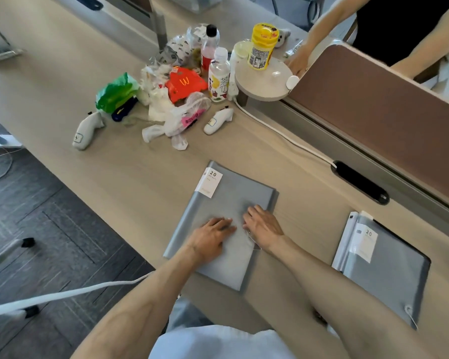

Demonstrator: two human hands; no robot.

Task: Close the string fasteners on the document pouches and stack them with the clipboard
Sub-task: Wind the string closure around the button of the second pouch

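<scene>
A grey document pouch (226, 200) with a white "20" label lies flat on the wooden table in front of me. My left hand (210, 238) and my right hand (263, 225) both rest palm down on its middle, fingers close together and nearly touching each other. Whatever the fingertips hold is hidden beneath them; a thin string shows by my right wrist. To the right lies a second grey pouch (389, 270) with the same label, stacked on a dark board that could be the clipboard, and its white string (411, 316) hangs loose at the near corner.
Behind the pouch sits a heap of plastic bags and wrappers (166, 104), bottles (218, 76), a yellow jar (262, 46) and two white handheld devices (217, 121). A white cable (283, 134) runs along the brown divider (373, 104). Another person's arm reaches over the divider.
</scene>
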